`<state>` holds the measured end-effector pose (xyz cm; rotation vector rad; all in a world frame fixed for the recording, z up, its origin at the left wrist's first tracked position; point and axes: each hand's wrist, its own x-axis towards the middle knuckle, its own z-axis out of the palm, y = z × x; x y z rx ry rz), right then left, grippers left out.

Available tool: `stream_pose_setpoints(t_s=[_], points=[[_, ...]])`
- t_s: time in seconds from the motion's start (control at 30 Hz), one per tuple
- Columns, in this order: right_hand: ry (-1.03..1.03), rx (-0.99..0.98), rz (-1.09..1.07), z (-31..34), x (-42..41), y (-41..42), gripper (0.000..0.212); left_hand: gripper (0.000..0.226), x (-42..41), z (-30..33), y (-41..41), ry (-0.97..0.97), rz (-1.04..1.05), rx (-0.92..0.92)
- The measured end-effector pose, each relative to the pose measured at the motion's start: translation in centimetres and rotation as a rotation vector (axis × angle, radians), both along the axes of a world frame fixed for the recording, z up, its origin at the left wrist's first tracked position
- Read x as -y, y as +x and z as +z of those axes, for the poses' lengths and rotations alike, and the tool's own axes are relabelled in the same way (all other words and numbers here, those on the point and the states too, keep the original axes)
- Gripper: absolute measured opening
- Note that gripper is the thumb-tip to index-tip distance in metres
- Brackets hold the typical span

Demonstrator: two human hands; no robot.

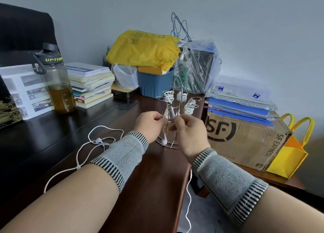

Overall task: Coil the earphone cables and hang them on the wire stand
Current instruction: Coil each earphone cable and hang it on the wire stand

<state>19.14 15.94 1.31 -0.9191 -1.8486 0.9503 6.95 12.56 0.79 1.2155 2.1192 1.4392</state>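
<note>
A thin metal wire stand [177, 90] rises at the desk's right edge, and three coiled white earphone bundles [168, 95] hang from its upper hooks. Both my hands meet just in front of it. My left hand [149, 124] pinches a white earphone cable, with an earbud [164, 141] dangling below it. My right hand [189, 132] pinches the same white cable near the stand; its cable [189, 197] drops over the desk edge. Another white earphone cable [91, 145] lies loose on the desk at the left, partly hidden by my left forearm.
A dark wooden desk [70, 127] holds a drink bottle [56, 82], stacked books [91, 83], a blue bin [154, 83] under a yellow bag [143, 48] and a plastic-wrapped box [198, 66]. A cardboard box [245, 138] with blue folders and a yellow tote [289, 155] stand right.
</note>
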Motion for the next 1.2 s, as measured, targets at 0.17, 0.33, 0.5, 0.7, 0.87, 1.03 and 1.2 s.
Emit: stream_pose_setpoints(t_s=[0.17, 0.33, 0.5, 0.7, 0.87, 1.03, 1.2], points=[[0.234, 0.195, 0.018, -1.7, 2.0, -0.5, 0.034, 0.034, 0.4, 1.7, 1.0, 0.038, -0.177, 0.691], [0.37, 0.38, 0.033, -3.4, 3.1, -0.6, 0.013, 0.03, 0.1, 3.4, 1.6, -0.02, -0.314, 0.641], [0.358, 0.599, 0.046, -4.5, 2.4, -0.2, 0.042, 0.018, -0.2, 3.4, 1.5, -0.004, -0.294, 0.707], [0.141, 0.459, -0.034, -3.8, -0.6, 1.2, 0.03, 0.008, -0.6, 2.8, 1.4, -0.009, -0.37, 0.704], [-0.022, 0.193, -0.105, -3.4, -1.9, 1.7, 0.029, 0.007, -0.9, 1.1, 0.5, -0.026, -0.287, 0.363], [-0.113, 0.064, -0.17, -3.2, -2.6, 1.5, 0.024, 0.012, -0.8, -0.6, -1.1, -0.007, -0.165, 0.187], [-0.092, 0.146, -0.175, -3.6, -3.2, 1.0, 0.022, 0.037, -0.8, -0.9, -1.6, 0.01, -0.141, 0.135]])
